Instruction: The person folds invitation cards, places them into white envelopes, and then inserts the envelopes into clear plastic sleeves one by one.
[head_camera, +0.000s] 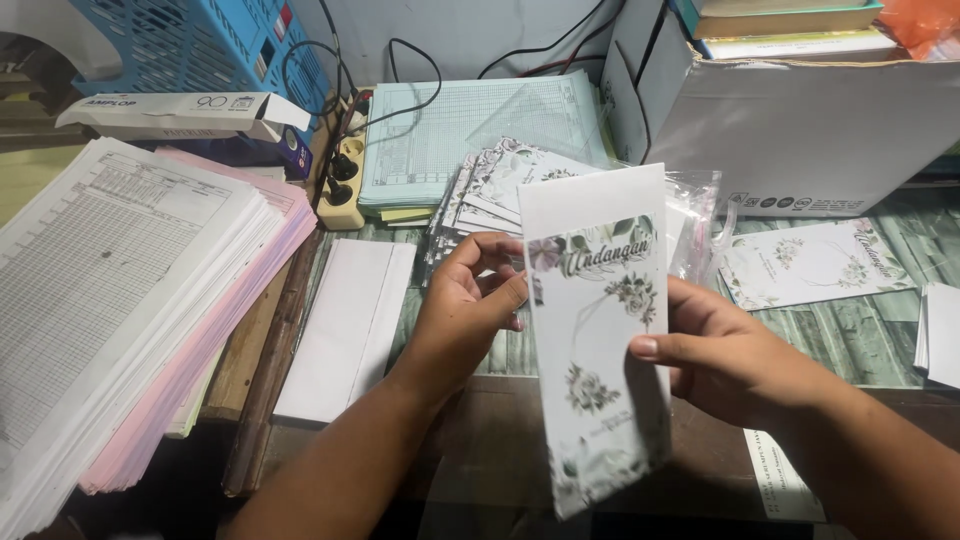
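I hold a tall floral card (600, 370) upright in front of me, with a plain white envelope (590, 200) behind it sticking out above its top edge. My left hand (468, 310) grips the left edge of the pair, fingers curled behind. My right hand (725, 355) holds the right edge, thumb pressed on the card's front. Behind the card lies a fanned pile of similar floral cards (500, 185) and some clear plastic sleeves (700, 225).
A thick stack of white and pink ruled forms (120, 290) fills the left. White envelopes (350, 325) lie beside it. A pale green ledger pad (470, 125), a power strip (345, 175), a grey cardboard box (800, 135) and another floral card (810, 262) sit behind.
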